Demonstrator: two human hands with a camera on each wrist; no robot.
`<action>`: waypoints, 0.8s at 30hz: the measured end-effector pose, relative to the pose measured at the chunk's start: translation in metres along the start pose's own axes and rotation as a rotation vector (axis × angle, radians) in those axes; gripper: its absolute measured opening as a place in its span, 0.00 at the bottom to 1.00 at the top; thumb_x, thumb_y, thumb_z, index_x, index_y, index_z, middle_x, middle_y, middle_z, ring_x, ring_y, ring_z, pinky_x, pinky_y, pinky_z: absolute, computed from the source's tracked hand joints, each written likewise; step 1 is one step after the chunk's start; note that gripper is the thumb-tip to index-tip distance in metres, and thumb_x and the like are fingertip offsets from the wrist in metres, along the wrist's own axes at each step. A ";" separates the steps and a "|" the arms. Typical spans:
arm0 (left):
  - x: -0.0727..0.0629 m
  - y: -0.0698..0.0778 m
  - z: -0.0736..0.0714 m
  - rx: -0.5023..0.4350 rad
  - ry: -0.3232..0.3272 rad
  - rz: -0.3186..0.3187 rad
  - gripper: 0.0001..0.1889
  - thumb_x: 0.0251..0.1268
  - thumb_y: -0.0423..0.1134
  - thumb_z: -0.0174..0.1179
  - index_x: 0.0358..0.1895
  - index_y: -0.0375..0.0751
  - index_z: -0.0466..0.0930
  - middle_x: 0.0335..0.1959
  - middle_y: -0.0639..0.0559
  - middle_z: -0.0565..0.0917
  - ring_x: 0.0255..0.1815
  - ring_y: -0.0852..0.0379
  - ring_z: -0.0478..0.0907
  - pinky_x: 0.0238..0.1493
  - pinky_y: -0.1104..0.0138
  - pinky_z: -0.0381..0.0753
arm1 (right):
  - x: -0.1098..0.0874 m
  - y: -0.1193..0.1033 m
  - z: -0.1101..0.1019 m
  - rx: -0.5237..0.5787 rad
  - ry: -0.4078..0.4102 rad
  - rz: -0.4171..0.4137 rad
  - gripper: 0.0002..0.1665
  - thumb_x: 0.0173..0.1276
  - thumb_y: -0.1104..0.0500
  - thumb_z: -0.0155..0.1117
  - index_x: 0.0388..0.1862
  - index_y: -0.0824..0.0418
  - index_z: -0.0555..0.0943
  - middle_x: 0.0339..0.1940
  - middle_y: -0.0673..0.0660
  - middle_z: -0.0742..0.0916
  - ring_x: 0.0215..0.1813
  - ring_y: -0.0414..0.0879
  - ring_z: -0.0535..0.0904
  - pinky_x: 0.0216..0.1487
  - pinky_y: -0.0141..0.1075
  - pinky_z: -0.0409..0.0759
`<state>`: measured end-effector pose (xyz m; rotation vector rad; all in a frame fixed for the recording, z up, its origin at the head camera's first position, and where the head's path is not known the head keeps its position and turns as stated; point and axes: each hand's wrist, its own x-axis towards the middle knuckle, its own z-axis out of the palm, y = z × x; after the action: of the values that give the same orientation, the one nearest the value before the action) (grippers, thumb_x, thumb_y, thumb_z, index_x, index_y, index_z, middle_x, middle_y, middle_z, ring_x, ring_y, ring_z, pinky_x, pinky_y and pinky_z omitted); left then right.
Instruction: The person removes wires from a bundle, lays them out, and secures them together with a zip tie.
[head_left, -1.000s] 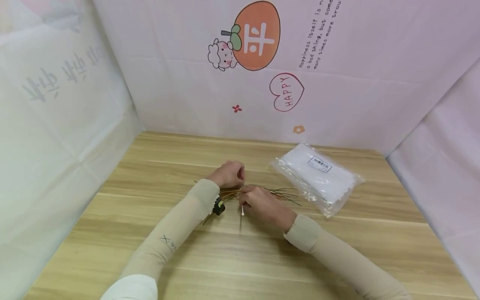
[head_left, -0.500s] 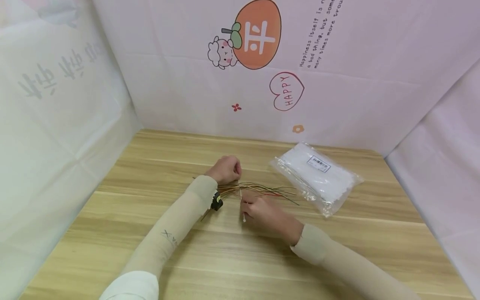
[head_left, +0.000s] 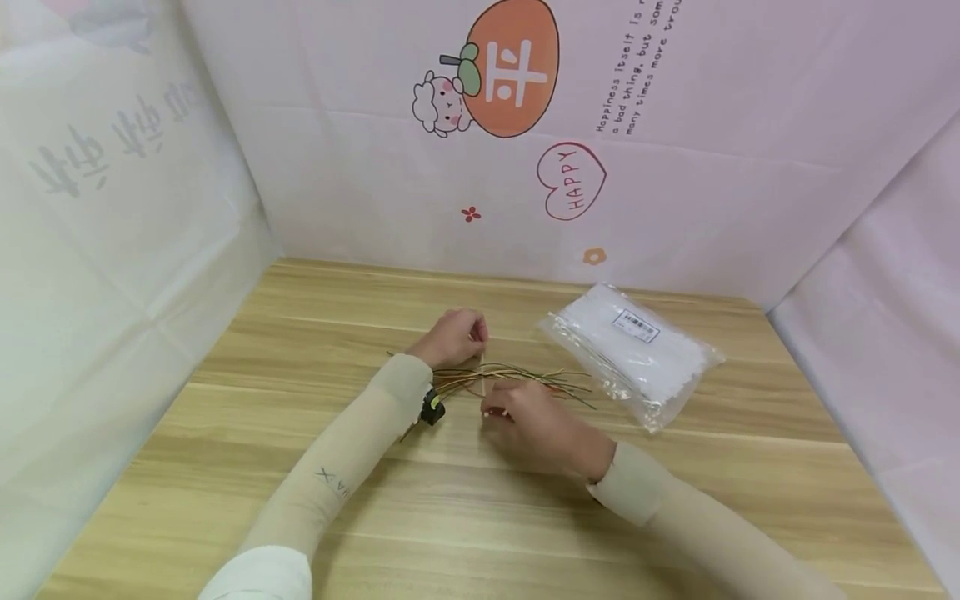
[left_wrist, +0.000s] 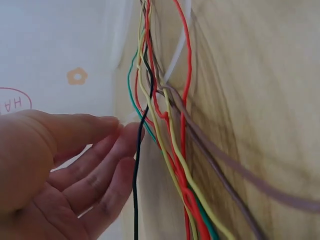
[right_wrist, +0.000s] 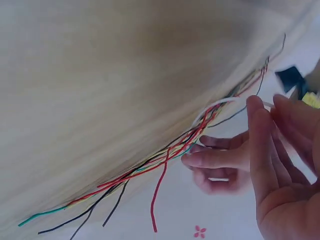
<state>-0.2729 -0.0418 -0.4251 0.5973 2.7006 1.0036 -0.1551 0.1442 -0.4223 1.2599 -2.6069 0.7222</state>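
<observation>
A loose bundle of thin wires [head_left: 540, 379], red, yellow, green, black and brownish, lies across the table between my hands. Crossing the bundle is a white cable tie [right_wrist: 216, 102], bent in a curve around it. On the far side of the wires, my left hand [head_left: 452, 336] pinches one end of the tie between thumb and fingertips. My right hand [head_left: 538, 423], on the near side, pinches the other end with thumb and index finger. The tie's ends are partly hidden by the fingers.
A clear plastic bag of white cable ties [head_left: 637, 350] with a barcode label lies at the back right of the wooden table [head_left: 480, 517]. Printed white cloth [head_left: 360, 167] encloses the back and sides. A black wrist camera [head_left: 432, 408] sits on the left wrist.
My right hand has drawn back from the wires toward the near edge and slightly right. The left hand rose a little. The tie now shows as a strip between both hands.
</observation>
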 end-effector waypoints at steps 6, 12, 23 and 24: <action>-0.006 0.000 -0.001 -0.038 0.040 0.053 0.03 0.70 0.30 0.67 0.38 0.41 0.82 0.40 0.47 0.89 0.43 0.54 0.87 0.51 0.63 0.86 | 0.021 0.014 -0.007 0.100 0.078 0.144 0.01 0.66 0.67 0.76 0.36 0.65 0.90 0.33 0.57 0.93 0.34 0.44 0.91 0.36 0.24 0.85; -0.015 0.001 0.003 -0.085 0.072 0.103 0.03 0.68 0.28 0.69 0.38 0.39 0.86 0.39 0.48 0.91 0.42 0.55 0.88 0.48 0.66 0.87 | 0.030 0.026 -0.009 0.234 0.107 0.366 0.03 0.67 0.64 0.77 0.36 0.64 0.89 0.35 0.58 0.93 0.36 0.45 0.90 0.38 0.30 0.87; -0.027 0.000 0.012 -0.052 0.176 0.152 0.04 0.69 0.29 0.69 0.40 0.40 0.91 0.40 0.48 0.93 0.43 0.55 0.91 0.49 0.65 0.88 | 0.038 0.039 -0.012 0.333 0.059 0.551 0.04 0.71 0.63 0.74 0.39 0.65 0.91 0.34 0.58 0.93 0.34 0.47 0.90 0.30 0.30 0.83; -0.028 0.001 0.012 -0.039 0.187 0.157 0.04 0.69 0.29 0.69 0.39 0.40 0.92 0.40 0.48 0.93 0.42 0.55 0.91 0.48 0.65 0.88 | 0.039 0.039 -0.013 0.339 0.050 0.567 0.04 0.71 0.63 0.73 0.39 0.65 0.91 0.34 0.58 0.93 0.34 0.47 0.90 0.30 0.30 0.83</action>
<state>-0.2436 -0.0462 -0.4326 0.7537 2.8224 1.2053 -0.2111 0.1442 -0.4116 0.5252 -2.8998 1.3077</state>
